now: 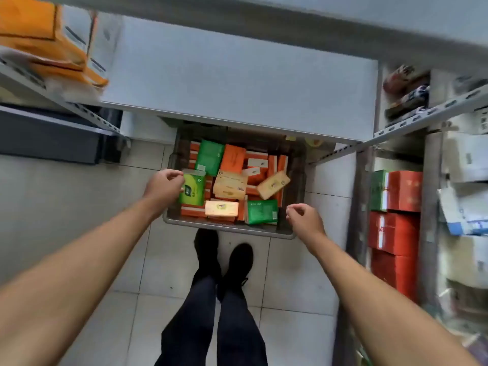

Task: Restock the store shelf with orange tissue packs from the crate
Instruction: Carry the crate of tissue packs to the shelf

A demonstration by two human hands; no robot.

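Orange tissue packs [231,158]: lying in the gray crate [227,229] on the floor, mixed with green and cream packs.
Left hand [163,187]: over the crate's left edge, grip loosely curled, holding nothing.
Right hand [303,220]: at the near right corner, grip relaxed, empty.
Key relation: flat orange pack ahead, between both hands, nearer the left; long axis pointing away.
Hidden: crate's far end under the shelf [237,75]; upper-left shelf stock blurred.

One grey crate [229,228] stood on the floor, holding three green tissue packs [209,157], three pale cream packs [230,184], and one orange pack [232,159] lying flat on top; the orange packs standing on edge beneath were too crowded to count. Two bare hands, the left hand [163,187] and the right hand [303,220], were over the crate. Three red boxes [396,233] were stacked at the right, and two black shoes [237,262] showed below.
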